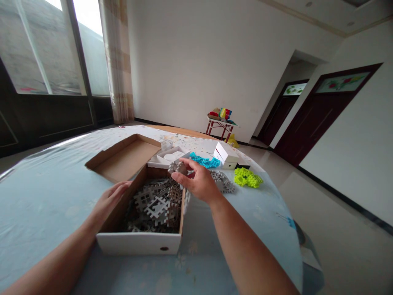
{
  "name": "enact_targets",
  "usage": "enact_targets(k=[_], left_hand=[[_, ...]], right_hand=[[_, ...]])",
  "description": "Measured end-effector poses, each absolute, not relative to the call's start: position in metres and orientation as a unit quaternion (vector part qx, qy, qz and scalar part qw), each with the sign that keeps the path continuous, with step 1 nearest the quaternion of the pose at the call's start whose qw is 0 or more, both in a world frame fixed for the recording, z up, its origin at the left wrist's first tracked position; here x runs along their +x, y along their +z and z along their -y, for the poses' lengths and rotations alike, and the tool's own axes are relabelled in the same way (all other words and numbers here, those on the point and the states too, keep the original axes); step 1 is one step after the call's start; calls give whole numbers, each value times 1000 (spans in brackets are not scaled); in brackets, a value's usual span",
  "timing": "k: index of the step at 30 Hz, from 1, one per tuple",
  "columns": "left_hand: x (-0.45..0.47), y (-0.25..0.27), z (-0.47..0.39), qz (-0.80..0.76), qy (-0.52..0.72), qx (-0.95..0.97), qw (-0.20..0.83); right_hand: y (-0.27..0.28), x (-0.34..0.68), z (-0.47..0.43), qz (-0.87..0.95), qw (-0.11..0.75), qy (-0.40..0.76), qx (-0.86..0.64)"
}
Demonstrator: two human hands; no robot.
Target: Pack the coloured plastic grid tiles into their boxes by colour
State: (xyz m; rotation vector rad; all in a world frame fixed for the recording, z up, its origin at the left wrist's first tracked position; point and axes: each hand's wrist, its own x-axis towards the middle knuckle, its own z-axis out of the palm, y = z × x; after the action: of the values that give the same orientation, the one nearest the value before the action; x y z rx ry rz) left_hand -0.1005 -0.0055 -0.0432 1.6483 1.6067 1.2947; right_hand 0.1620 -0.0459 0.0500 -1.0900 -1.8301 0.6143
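Observation:
My right hand [200, 180] pinches a small cluster of light grey interlocking plastic pieces [176, 166] above the far right edge of a white cardboard box [132, 242]. Inside the box lies a jumble of grey notched plastic pieces [158, 207], some shaped as square frames. Against the box's left outer wall rests my left hand [111, 200], its fingers stretched out along the cardboard. Just right of the box, partly behind my right hand, is a pile of grey pieces [223, 182] on the tablecloth.
A brown cardboard lid [125, 157] lies behind the box, beside a shallow white tray [172, 156]. Blue pieces [205, 160], lime green pieces [248, 178] and a small white box [226, 153] stand farther right. A light blue cloth [39, 200] covers the round table.

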Motion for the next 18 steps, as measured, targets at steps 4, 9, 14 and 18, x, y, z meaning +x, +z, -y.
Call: enact_targets(k=[4, 9, 14, 18], left_hand=[[-100, -45, 5, -583, 480, 597, 270], [-100, -47, 6, -575, 489, 589, 287], [-102, -49, 3, -570, 489, 592, 291], [-104, -51, 0, -578, 484, 596, 277]], right_hand=[[49, 155, 44, 725, 464, 327, -389], [36, 184, 34, 680, 532, 337, -375], [12, 241, 28, 623, 550, 213, -514], [-8, 264, 44, 714, 348, 240, -557]])
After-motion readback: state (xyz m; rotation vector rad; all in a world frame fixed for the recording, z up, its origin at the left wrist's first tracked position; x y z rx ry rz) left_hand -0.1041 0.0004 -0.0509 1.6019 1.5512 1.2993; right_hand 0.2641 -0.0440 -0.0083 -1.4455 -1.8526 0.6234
